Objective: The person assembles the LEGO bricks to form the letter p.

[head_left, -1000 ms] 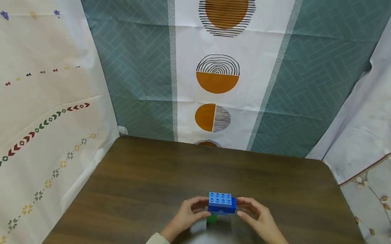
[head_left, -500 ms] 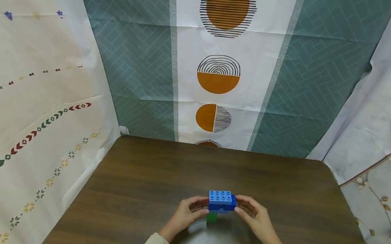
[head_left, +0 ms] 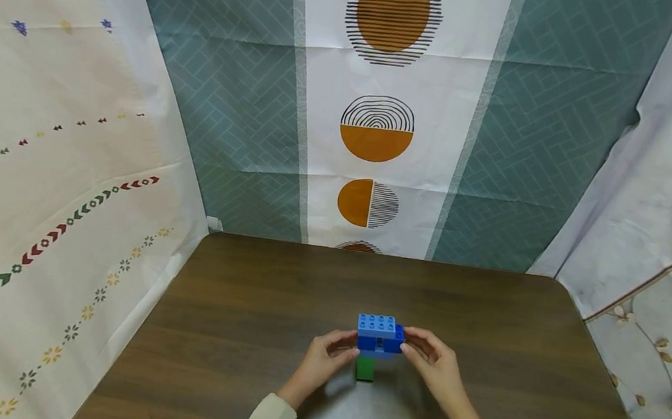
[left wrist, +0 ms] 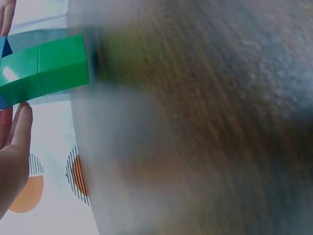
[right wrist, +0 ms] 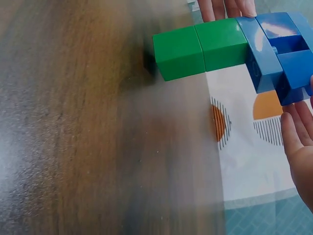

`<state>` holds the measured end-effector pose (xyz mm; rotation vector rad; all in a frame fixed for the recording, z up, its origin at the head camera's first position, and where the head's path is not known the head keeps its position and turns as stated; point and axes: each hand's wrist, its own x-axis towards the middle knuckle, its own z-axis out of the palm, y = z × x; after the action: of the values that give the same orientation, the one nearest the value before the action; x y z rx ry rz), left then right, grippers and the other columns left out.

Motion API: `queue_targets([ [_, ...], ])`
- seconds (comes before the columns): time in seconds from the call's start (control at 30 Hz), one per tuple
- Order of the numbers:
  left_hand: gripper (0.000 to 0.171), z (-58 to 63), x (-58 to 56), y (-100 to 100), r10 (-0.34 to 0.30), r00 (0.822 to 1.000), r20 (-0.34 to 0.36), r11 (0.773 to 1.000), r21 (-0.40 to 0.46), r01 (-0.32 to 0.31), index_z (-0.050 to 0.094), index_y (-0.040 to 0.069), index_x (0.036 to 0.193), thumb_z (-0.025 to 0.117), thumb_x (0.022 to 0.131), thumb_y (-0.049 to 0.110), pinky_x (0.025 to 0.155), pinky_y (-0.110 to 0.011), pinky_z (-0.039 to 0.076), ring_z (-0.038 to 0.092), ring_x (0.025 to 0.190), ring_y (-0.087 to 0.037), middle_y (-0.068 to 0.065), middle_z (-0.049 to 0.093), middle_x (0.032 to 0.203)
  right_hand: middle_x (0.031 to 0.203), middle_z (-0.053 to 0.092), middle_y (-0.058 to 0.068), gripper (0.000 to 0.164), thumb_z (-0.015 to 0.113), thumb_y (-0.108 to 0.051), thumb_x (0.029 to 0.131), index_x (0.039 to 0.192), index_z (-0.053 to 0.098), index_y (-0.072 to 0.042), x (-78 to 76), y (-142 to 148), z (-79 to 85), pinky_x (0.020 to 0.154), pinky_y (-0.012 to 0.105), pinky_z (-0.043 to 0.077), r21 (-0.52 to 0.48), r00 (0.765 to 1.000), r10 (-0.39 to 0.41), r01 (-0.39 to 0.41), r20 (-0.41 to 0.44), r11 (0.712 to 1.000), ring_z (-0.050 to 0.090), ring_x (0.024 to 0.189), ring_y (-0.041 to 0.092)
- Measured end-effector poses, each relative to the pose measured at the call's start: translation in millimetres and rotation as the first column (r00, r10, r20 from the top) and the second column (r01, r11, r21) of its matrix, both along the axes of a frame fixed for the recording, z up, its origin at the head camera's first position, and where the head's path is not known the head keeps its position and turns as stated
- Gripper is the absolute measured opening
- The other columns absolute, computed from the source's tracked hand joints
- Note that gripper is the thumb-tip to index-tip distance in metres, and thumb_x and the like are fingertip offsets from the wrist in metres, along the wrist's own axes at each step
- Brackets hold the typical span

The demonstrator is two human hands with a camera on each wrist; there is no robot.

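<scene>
A stack of toy building blocks stands between my two hands in the head view. Its upper part is several blue blocks (head_left: 379, 345), topped by a lighter blue studded block (head_left: 376, 323). Beneath hang two green blocks (right wrist: 222, 44), one under the other, the lowest close over the table. My left hand (head_left: 322, 360) holds the left side of the blue part, thumb in front and fingers behind. On the other side, my right hand (head_left: 437, 370) pinches the right end of the dark blue block. The right wrist view shows a gap between the blue blocks.
A brown wooden table (head_left: 250, 297) lies under the hands. Behind it hangs a teal and white cloth (head_left: 240, 121) with orange circles. Patterned white cloths hang at the left (head_left: 120, 225) and right (head_left: 645, 205).
The block stack has shifted up and slightly left in the head view, showing more of the green. My right hand has moved left, its fingers closing from beside the blue block onto its end.
</scene>
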<state>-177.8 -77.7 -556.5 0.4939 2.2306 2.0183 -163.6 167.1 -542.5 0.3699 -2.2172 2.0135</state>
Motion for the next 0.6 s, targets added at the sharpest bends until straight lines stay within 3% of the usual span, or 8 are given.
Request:
queue_targets([
  [0.2,0.032,16.7,2.2,2,0.029,1.0,0.008,0.999,0.03,-0.03,0.062,-0.006,0.121,0.066,0.09,0.002,0.086,-0.024,0.054,0.063,0.105,-0.027,-0.02,0.065,0.113,0.119,0.062,0.02,0.031,0.066,-0.01,0.092,0.12,0.061,0.001,-4.6,-3,7.5,0.086,0.017,0.051,0.009,0.999,-0.02,0.02,0.03,1.0,0.063,0.104,0.01],
  [0.33,0.034,25.2,3.4,2,0.043,0.999,0.001,0.999,0.008,-0.043,0.061,-0.005,0.124,0.064,0.091,0.002,0.086,-0.022,0.053,0.064,0.105,-0.025,-0.019,0.065,0.116,0.119,0.062,0.021,0.031,0.065,-0.008,0.092,0.121,0.061,0.002,-7.2,-6,13.3,0.085,0.017,0.051,0.028,0.998,-0.043,0.042,0.051,0.999,0.063,0.102,0.013],
  [0.6,0.036,30.9,2.1,5,0.075,0.997,-0.011,0.995,-0.065,-0.076,0.058,-0.003,0.129,0.061,0.095,0.008,0.089,-0.027,0.053,0.064,0.106,-0.028,-0.018,0.065,0.118,0.122,0.062,0.021,0.035,0.065,-0.012,0.092,0.124,0.06,0.002,-13.9,-8,9.5,0.085,0.015,0.05,0.034,0.995,-0.066,0.064,0.077,0.997,0.063,0.103,0.013],
])
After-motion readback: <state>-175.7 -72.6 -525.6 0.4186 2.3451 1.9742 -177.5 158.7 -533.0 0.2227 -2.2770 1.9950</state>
